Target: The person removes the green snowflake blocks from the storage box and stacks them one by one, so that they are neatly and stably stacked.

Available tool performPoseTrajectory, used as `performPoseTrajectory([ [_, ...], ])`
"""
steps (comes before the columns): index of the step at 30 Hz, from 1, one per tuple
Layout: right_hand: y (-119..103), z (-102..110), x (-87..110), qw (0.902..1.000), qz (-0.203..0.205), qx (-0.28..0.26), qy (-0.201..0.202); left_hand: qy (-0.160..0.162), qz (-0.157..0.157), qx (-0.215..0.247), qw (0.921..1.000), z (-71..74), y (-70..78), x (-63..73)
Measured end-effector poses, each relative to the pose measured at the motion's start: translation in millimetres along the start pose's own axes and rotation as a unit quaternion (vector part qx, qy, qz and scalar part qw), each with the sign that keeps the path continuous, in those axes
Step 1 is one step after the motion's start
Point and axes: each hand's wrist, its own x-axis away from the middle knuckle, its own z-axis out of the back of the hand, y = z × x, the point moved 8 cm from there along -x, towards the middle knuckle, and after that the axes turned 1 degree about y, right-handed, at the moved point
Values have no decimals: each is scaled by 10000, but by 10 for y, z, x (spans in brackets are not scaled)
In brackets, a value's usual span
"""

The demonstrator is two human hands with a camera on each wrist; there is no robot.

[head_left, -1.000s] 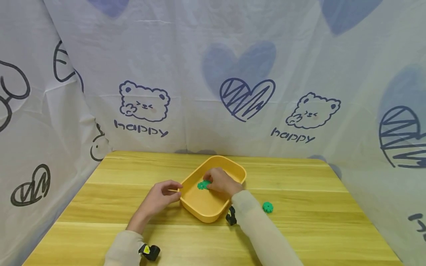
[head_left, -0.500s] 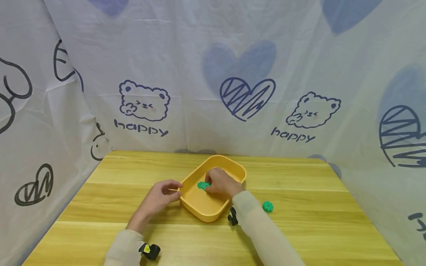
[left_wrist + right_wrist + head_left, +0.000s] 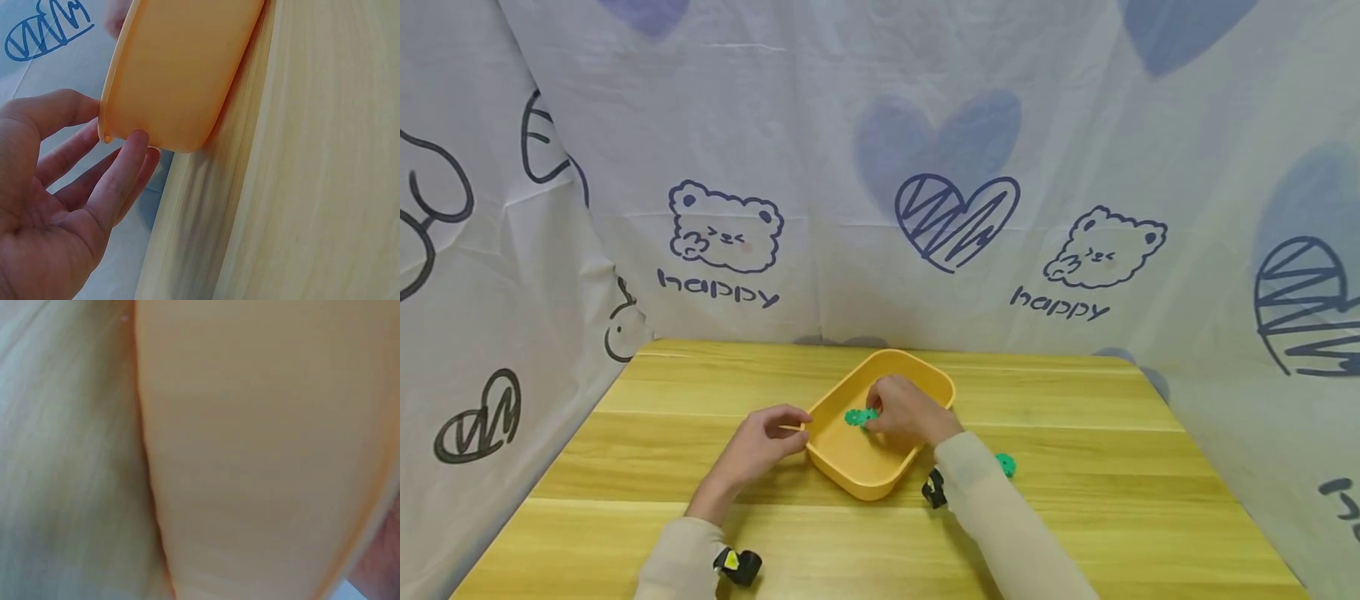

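Note:
In the head view, a yellow plastic bin [image 3: 850,467] stands on the table. My left hand [image 3: 760,446] holds its left corner, fingertips on one side and thumb on the other; the left wrist view shows the fingers [image 3: 119,172] against the outer wall. Inside the bin, my right hand [image 3: 902,408] pinches one of two green notched discs [image 3: 854,417] that overlap at its fingertips. Part of the pinched disc is hidden by the hand. The right wrist view is blurred, mostly the bin's outer wall [image 3: 262,437], with skin at the right edge.
Another green notched disc [image 3: 1006,465] lies on the wooden table [image 3: 1112,500] right of the bin, partly covered by the right sleeve [image 3: 992,492]. Printed cloth [image 3: 850,292] hangs behind and beside the table.
My right hand has shifted slightly right inside the bin, and its sleeve now overlaps the loose disc on the table. The left hand and the bin stay in place.

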Motion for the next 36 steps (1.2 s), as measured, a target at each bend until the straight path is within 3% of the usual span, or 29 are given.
performPoseTrajectory([
  [15,-154,290,251,9972,610,158,395,9,48,65,10000,-1,6,1],
  [26,-176,568,524,9955,654,323,610,7,39,84,10000,8,40,7],
  [36,22,722,864,9970,206,178,722,-27,-12,79,10000,9,51,15],
])
